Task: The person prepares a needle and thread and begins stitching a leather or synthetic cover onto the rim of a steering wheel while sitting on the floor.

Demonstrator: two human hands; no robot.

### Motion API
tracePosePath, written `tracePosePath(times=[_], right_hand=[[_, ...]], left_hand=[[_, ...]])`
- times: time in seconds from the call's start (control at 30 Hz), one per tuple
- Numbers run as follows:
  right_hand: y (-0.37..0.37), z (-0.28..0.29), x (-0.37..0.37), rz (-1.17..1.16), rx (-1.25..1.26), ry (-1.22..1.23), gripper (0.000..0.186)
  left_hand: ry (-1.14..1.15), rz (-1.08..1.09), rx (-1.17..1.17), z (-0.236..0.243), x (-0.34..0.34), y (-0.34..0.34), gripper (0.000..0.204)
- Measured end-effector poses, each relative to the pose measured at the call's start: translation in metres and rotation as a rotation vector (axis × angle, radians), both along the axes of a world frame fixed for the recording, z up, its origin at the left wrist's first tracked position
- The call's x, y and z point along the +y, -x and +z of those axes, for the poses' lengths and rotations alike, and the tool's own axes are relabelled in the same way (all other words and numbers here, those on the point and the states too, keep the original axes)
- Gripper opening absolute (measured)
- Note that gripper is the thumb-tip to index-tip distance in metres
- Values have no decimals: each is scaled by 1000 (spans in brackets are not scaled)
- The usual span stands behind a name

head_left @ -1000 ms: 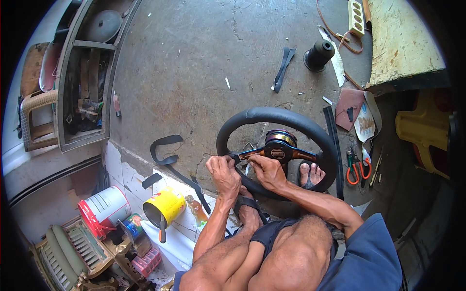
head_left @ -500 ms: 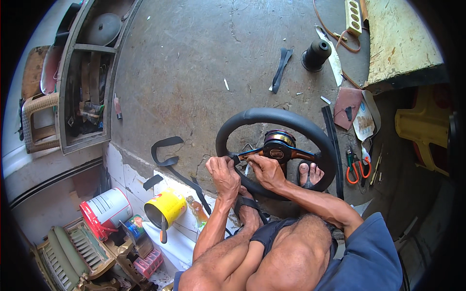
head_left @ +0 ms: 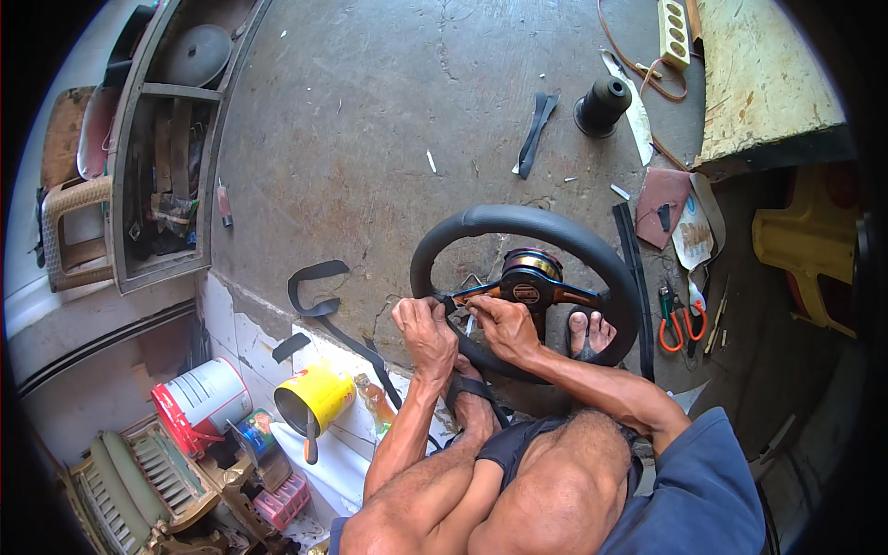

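A black steering wheel (head_left: 552,227) stands between my feet, its rim covered in dark grained material and its metal spokes shining orange and blue. My left hand (head_left: 425,335) is closed on the rim's left side, thumb and fingers at the point where the spoke meets it. A small dark flap (head_left: 450,303) shows by those fingertips. My right hand (head_left: 507,328) bends over the left spoke (head_left: 470,297), fingers pinched together beside the hub (head_left: 527,294). What lies in that pinch is too small to make out. My sandalled right foot (head_left: 592,335) shows through the wheel.
Black strips lie on the floor: a curled strip (head_left: 319,271) at left, a long strip (head_left: 636,296) at right. Scissors with orange handles (head_left: 683,330) and a black thread cone (head_left: 601,106) are at right. A yellow can (head_left: 324,393) and white bucket (head_left: 208,398) stand lower left.
My right hand has shifted very slightly left along the spoke. The left hand and the wheel hold nearly the same place.
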State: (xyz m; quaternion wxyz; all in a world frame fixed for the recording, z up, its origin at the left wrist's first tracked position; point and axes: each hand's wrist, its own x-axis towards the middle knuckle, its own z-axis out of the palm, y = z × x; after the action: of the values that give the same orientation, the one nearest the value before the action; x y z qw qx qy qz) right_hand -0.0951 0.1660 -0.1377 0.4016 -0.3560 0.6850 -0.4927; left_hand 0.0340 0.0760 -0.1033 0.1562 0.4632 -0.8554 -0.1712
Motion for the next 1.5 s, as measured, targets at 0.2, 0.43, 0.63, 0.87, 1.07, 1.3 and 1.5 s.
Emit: tracePosePath(times=[0.2, 0.43, 0.63, 0.87, 1.07, 1.3, 1.5], right_hand=[[0, 0, 1, -19, -15, -55, 19], [1, 5, 3, 30, -16, -79, 17], [2, 7, 6, 20, 30, -44, 17], [2, 10, 6, 53, -12, -91, 17], [1, 11, 3, 36, 0, -59, 17], [-1, 1, 5, 20, -9, -33, 16], [0, 5, 5, 25, -14, -24, 16]], left_hand=[[-11, 1, 1, -3, 0, 3, 14], [-27, 7, 5, 0, 0, 1, 14], [-42, 12, 9, 1, 0, 1, 14], [-32, 28, 5, 2, 0, 3, 13], [-16, 41, -1, 3, 0, 5, 11], [63, 53, -36, 2, 1, 10, 10], [186, -7, -114, 5, -4, 12, 14]])
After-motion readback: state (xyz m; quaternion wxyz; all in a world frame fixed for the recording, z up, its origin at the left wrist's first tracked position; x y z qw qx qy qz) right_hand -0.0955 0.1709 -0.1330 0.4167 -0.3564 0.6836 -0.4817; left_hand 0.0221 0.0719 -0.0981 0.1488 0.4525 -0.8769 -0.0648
